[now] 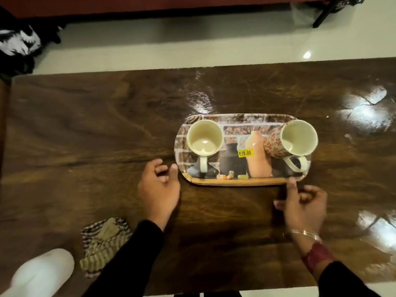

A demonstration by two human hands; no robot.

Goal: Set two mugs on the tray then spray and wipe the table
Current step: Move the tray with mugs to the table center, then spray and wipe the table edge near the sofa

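A printed tray [242, 182] with pictures of vases lies on the dark wooden table [85, 129]. Two cream mugs stand on it: one [204, 138] at its left end, one with a red flower pattern [297, 139] at its right end, both handles toward me. My left hand [159, 189] hovers just left of the tray's near corner, fingers loosely curled, holding nothing. My right hand [304, 204] is at the tray's near right corner, its thumb touching the rim, nothing gripped. A striped cloth [105, 243] lies crumpled at the near left. A white spray bottle [40, 273] stands beside it, blurred.
The table's far edge meets a pale tiled floor [171, 46]. Dark furniture [150, 5] runs along the back. A black and white fabric heap [19, 46] sits past the table's far left corner. Glossy light reflections [364, 112] mark the table's right side.
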